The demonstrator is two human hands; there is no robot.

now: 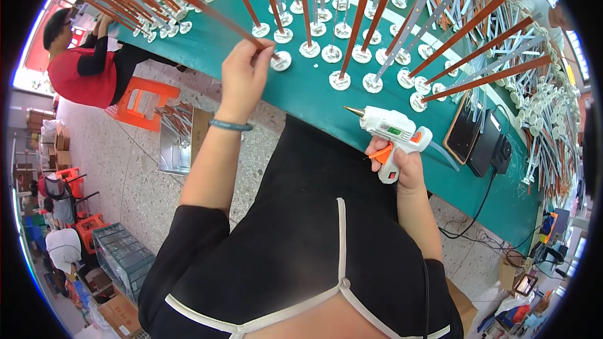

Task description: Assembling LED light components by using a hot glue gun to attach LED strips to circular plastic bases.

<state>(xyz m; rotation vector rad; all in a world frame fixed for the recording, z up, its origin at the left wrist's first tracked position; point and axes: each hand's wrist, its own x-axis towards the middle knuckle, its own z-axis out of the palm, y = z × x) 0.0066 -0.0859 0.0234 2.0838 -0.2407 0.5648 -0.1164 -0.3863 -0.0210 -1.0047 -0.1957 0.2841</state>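
My left hand point(244, 81) is closed around the lower end of a long brown strip point(210, 12), which slants up to the left. A round white base point(281, 61) is at the strip's lower end, just beside my fingers. In my right hand point(409, 169) I grip a white hot glue gun point(389, 124) with an orange trigger; its brass nozzle points left over the near edge of the table. Between and beyond my hands, several brown and silver strips stand in round white bases point(340, 80) on the green table point(298, 94).
Beside the glue gun lie a phone point(463, 132) and a black box point(487, 144) with a cable. Loose strips and discs are heaped at the right point(546, 107). To the left, a person in red point(81, 75) sits on an orange stool point(141, 102), near a metal bin point(173, 150).
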